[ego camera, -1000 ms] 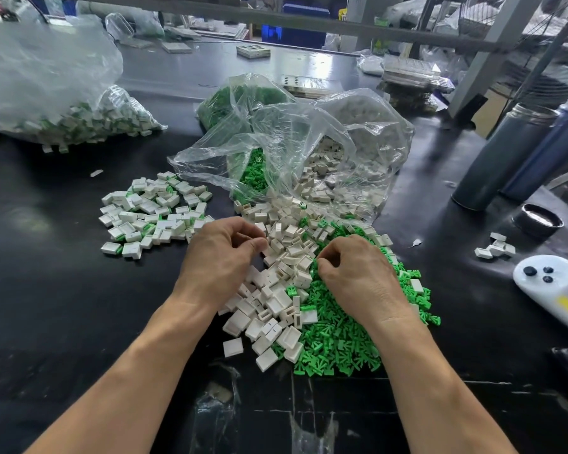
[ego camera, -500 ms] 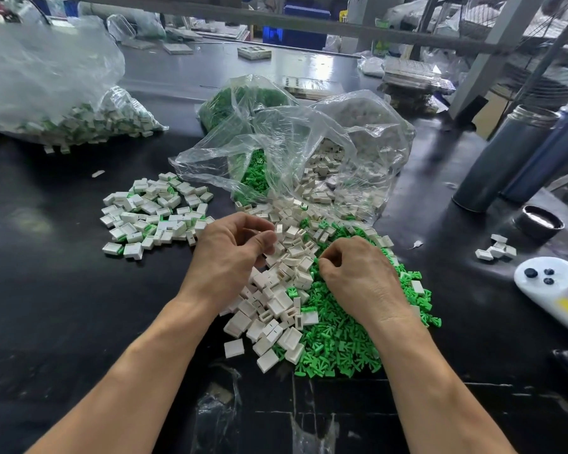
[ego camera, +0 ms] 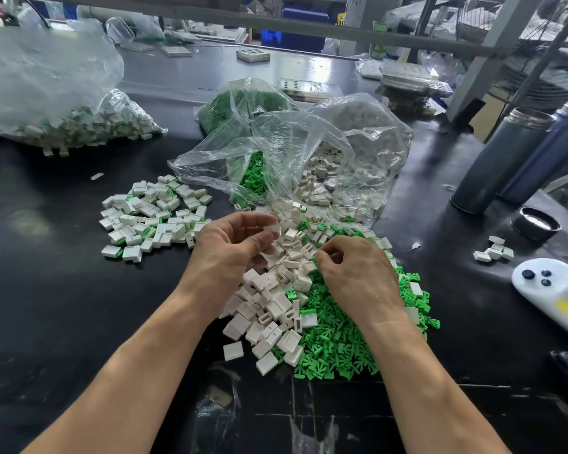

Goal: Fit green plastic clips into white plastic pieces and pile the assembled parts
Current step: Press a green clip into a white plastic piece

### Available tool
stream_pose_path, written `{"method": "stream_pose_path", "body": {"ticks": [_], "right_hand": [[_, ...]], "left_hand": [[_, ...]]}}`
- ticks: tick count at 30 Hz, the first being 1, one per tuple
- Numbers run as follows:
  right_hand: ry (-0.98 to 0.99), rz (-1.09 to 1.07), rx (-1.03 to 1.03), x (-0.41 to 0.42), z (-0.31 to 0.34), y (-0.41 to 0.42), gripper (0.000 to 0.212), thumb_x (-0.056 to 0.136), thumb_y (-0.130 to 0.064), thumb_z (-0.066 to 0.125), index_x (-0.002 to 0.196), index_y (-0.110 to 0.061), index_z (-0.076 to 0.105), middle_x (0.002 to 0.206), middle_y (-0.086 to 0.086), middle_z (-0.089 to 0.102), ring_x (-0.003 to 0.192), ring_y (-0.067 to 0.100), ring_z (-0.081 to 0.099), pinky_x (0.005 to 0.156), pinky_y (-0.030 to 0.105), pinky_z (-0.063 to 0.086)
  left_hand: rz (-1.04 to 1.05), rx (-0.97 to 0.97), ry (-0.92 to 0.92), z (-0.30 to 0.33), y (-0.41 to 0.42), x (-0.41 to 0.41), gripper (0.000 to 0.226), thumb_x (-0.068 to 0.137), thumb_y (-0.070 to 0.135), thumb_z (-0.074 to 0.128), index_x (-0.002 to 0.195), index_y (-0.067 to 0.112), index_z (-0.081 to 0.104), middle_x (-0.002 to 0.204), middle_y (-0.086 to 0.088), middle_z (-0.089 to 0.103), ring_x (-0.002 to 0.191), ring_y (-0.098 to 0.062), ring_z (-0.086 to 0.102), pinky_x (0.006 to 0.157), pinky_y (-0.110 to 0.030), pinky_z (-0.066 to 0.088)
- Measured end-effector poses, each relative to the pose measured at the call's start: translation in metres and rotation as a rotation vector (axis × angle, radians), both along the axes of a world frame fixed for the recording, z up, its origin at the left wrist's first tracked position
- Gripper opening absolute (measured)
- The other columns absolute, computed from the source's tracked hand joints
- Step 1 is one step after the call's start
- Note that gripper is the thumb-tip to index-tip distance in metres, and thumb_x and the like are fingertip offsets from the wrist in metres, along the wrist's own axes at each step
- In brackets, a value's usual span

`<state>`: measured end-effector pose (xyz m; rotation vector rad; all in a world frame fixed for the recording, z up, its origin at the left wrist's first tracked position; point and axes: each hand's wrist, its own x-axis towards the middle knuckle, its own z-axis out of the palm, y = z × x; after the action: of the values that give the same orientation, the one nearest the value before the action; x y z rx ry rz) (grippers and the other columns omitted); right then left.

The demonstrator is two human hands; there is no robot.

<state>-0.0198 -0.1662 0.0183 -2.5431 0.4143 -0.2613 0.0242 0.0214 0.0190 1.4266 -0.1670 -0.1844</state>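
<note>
Green and white plastic parts on a glossy black workbench.

Bright green clips lie heaped beside off-white pieces; the assembled parts at left are white with slivers of green at their edges. Clear, colourless bags show green on one side and pale grey-white on the other. At right stand two dark blue-grey metal flasks, with a white handle-shaped object bearing three black dots and a yellow stripe. Blue crates sit behind a grey frame.
</note>
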Motion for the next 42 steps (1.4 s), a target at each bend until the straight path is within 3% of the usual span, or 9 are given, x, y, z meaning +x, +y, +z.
{"method": "stream_pose_path", "body": {"ticks": [2,6,9,12,23,31,36,42], "right_hand": [[-0.106,-0.005,0.075,-0.001,0.000,-0.001,0.013,0.100,-0.037,0.067,0.103,-0.027,0.074,0.095,-0.009,0.070,0.087,0.011,0.066,0.086,0.032,0.055],[-0.232,0.017,0.427,0.000,-0.002,0.002,0.009,0.098,-0.033,0.072,0.097,-0.025,0.076,0.086,-0.012,0.073,0.077,-0.001,0.067,0.066,0.009,0.050],[-0.313,0.061,0.701,-0.001,-0.001,0.007,0.007,0.096,-0.028,0.074,0.095,-0.022,0.077,0.085,-0.005,0.077,0.074,0.002,0.069,0.064,0.011,0.050],[-0.351,0.129,0.843,-0.003,0.000,0.013,0.004,0.096,-0.023,0.075,0.094,-0.019,0.076,0.087,-0.001,0.078,0.069,0.001,0.066,0.060,0.012,0.049],[-0.360,0.199,0.847,-0.004,-0.003,0.017,0.005,0.096,-0.022,0.074,0.098,-0.019,0.076,0.089,-0.005,0.079,0.079,0.005,0.073,0.069,0.015,0.054],[-0.327,0.157,0.934,-0.003,-0.004,0.018,0.008,0.097,-0.026,0.072,0.093,-0.020,0.075,0.084,0.002,0.076,0.065,0.005,0.061,0.060,0.018,0.046],[-0.349,0.110,0.965,-0.001,-0.005,0.019,0.011,0.098,-0.026,0.072,0.091,-0.019,0.075,0.079,0.001,0.074,0.062,0.011,0.057,0.056,0.020,0.044],[-0.359,0.102,0.987,-0.001,-0.006,0.019,0.012,0.098,-0.026,0.072,0.091,-0.017,0.075,0.075,-0.001,0.072,0.061,0.012,0.056,0.054,0.020,0.043]], "left_hand": [[-0.001,-0.025,-0.005,0.000,-0.001,0.000,0.019,0.085,0.010,0.071,0.102,0.016,0.075,0.092,-0.005,0.079,0.078,-0.015,0.072,0.069,-0.024,0.061],[-0.023,-0.025,-0.021,0.000,-0.004,-0.001,0.015,0.089,0.004,0.069,0.099,0.013,0.076,0.090,-0.006,0.078,0.077,-0.017,0.071,0.068,-0.027,0.061],[-0.059,-0.030,-0.012,0.000,-0.007,-0.004,0.016,0.091,0.004,0.068,0.106,0.007,0.074,0.094,-0.012,0.077,0.078,-0.020,0.069,0.065,-0.026,0.058],[-0.080,-0.063,0.008,-0.001,-0.010,-0.005,0.018,0.093,0.002,0.067,0.110,0.002,0.072,0.094,-0.013,0.075,0.078,-0.021,0.067,0.065,-0.027,0.057],[-0.129,-0.142,0.009,-0.003,-0.012,-0.005,0.023,0.093,0.013,0.066,0.113,0.009,0.077,0.091,-0.011,0.073,0.074,-0.017,0.062,0.063,-0.027,0.055],[-0.090,-0.064,-0.090,-0.002,-0.011,-0.007,0.028,0.093,0.001,0.067,0.112,0.018,0.078,0.094,0.003,0.077,0.080,-0.014,0.065,0.074,-0.029,0.059],[-0.057,0.014,-0.169,-0.002,-0.013,-0.007,0.029,0.093,-0.001,0.069,0.114,0.018,0.076,0.105,0.000,0.078,0.085,-0.011,0.071,0.074,-0.024,0.059],[-0.034,0.048,-0.222,-0.004,-0.015,-0.009,0.026,0.092,-0.001,0.070,0.109,0.019,0.076,0.101,0.003,0.079,0.088,-0.009,0.073,0.075,-0.021,0.058]]}}
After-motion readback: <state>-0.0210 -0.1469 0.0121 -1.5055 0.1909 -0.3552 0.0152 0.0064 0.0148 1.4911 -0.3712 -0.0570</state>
